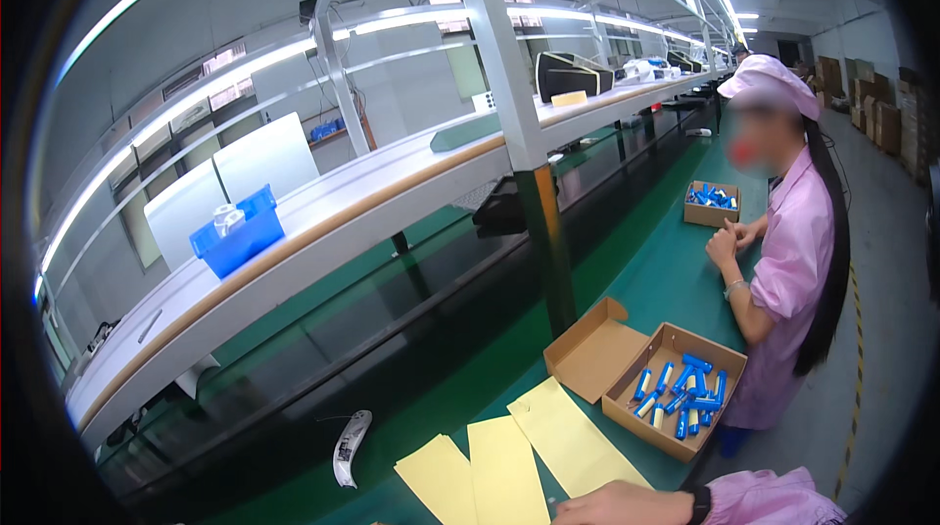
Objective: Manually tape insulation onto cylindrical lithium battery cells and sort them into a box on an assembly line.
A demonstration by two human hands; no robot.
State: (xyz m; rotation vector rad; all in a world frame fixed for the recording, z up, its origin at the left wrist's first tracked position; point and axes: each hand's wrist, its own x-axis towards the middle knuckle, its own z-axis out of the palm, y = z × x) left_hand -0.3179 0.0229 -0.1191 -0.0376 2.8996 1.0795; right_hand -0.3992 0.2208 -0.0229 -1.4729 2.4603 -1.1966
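At the lower edge my right hand point(619, 505), in a pink sleeve with a black wristwatch point(700, 503), reaches leftward over the near end of a pale yellow sheet point(573, 437). Its fingers are mostly cut off by the picture's edge, so whether it holds anything cannot be seen. Two more yellow sheets, a middle one point(507, 471) and a left one point(439, 479), lie alongside. Just beyond the hand stands an open cardboard box point(646, 432) with several blue cylindrical battery cells point(702, 405), some with pale yellow strips. My left hand is out of view.
A co-worker in pink point(798, 221) sits at the right, hands together near a second box of blue cells point(712, 215). A curved white part point(350, 449) lies left of the sheets. Across stands a white shelf point(372, 182) with a blue bin point(240, 236) and a metal post point(499, 65).
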